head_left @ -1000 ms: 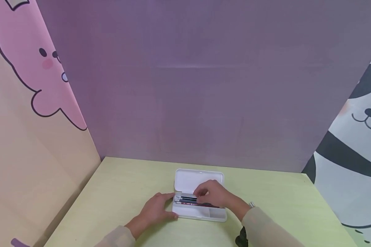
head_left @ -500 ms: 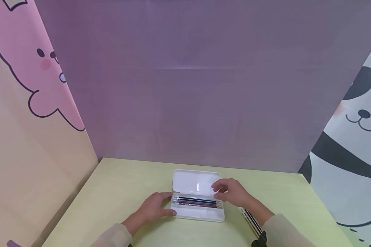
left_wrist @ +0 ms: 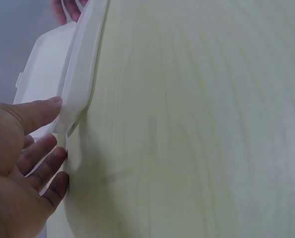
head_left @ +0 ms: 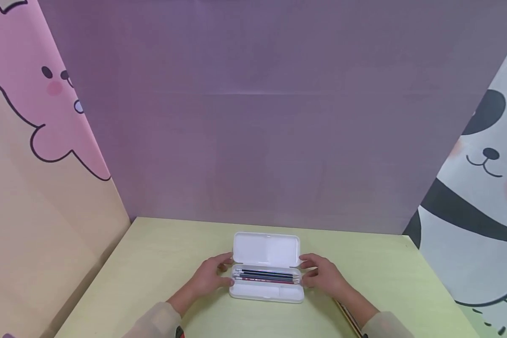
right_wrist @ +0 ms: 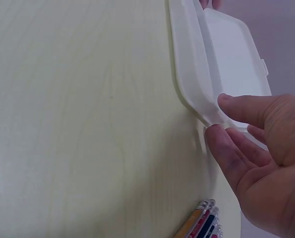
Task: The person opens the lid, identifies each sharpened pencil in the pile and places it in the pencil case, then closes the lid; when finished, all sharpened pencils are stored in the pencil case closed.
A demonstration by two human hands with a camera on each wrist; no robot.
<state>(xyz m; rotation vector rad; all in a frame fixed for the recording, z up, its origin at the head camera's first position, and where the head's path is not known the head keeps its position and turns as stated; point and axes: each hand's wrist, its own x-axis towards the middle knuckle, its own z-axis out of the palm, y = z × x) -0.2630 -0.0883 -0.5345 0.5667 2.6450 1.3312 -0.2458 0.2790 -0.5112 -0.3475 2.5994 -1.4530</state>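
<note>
A white plastic pencil case [head_left: 267, 296] lies on the table, its lid [head_left: 266, 249] folded back away from me. Several pencils [head_left: 266, 277] lie side by side in its rear compartment, mostly dark, with a red one in front. At the case's left end is my left hand [head_left: 206, 278], thumb by the tray's edge and fingers near the hinge side. My right hand [head_left: 327, 277] is at the opposite end in a similar pose. In the right wrist view, its thumb meets the case's corner, fingers loosely bent. Neither hand clearly grips the case.
More pencils [right_wrist: 202, 220] lie on the table [head_left: 173, 244] beside my right forearm, partly covered by it in the head view. Behind the table rises a purple-grey backdrop [head_left: 253, 141]. Printed cartoon panels stand at both sides.
My right hand has withdrawn from over the pencils to the case's right end, uncovering them. The left hand's fingers have shifted slightly back along the left end. The head view has turned slightly.
</note>
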